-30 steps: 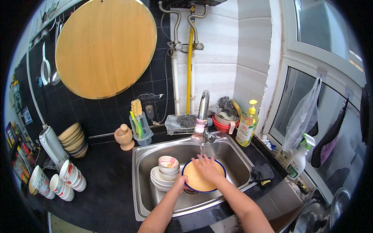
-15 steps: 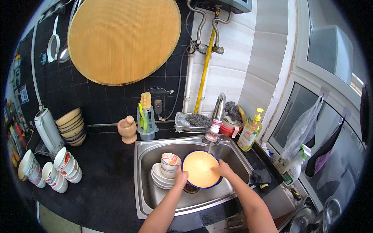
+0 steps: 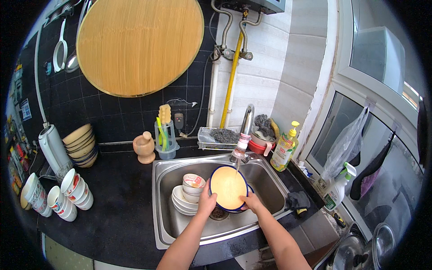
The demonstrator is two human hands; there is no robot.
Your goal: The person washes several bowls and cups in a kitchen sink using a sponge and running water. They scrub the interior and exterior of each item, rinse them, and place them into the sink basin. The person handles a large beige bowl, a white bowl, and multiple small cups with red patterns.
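Observation:
Over the sink [image 3: 165, 225], a cream-yellow bowl [image 3: 227, 186] with a blue rim is tilted in both hands. My left hand [image 3: 206, 200] grips its left side, thumb on the inner wall. On the lower right rim, my right hand [image 3: 252, 202] holds it with the thumb inside. Water from the faucet [image 3: 246, 128] runs down into the bowl. Part of another blue-rimmed dish [image 3: 252, 198] shows behind it, mostly hidden. Left of the bowl, small white bowls [image 3: 192, 189] are stacked upon white plates [image 3: 182, 203] in the basin.
Stacked white cups [image 3: 74, 191] and cream bowls [image 3: 82, 146] stand on the black counter at left. Along the back are a wooden mortar [image 3: 145, 148], a utensil holder [image 3: 166, 141] and a wire rack [image 3: 218, 138]. A soap bottle [image 3: 284, 148] and dark cloth [image 3: 298, 200] lie right of the sink.
The bowl has tipped more upright under the stream and water has left it. My right hand has shifted down along its rim. The whole view has moved slightly.

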